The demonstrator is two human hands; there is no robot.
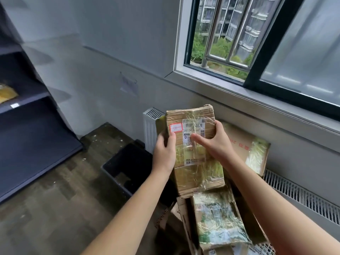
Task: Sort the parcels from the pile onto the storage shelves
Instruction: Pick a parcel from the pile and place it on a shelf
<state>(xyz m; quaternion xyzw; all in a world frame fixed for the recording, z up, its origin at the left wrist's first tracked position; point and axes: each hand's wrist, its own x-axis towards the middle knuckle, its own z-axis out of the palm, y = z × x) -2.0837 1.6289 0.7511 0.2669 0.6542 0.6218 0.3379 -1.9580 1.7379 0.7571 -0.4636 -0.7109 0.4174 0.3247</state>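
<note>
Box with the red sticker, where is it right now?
In the head view the box is mid-frame, gripped by the left hand on its left edge and the right hand on its right, above the parcel pile under the window.

parcel (pixel 195 153): creased cardboard, glossy clear tape | shelves (pixel 33 137): matt dark metal | floor (pixel 55 208): wood-look

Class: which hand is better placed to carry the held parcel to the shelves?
Probably the left hand: its grip wraps the left edge of the parcel, the side nearest the shelves.
</note>
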